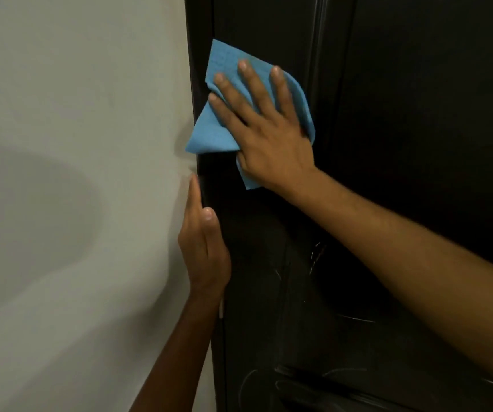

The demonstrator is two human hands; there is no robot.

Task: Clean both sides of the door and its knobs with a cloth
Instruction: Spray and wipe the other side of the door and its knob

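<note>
doing: my right hand [272, 144] presses blue cloth [224, 81] flat-fingered on door [417, 144] face, near left edge
left hand [203, 251]: fingers wrapped round door edge
left: knobs unseen, other side

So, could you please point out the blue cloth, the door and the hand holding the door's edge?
blue cloth [220, 59]: head view, upper corner.
door [417, 114]: head view, bare dark panel.
left hand [203, 251]: head view, back of hand.

This looks like a room inside a home. A dark panelled door [388, 203], marked low down with pale scribbled lines [316, 257], stands beside a plain painted wall [75, 114]. Little else shows, so the exact kind of room cannot be told.
</note>
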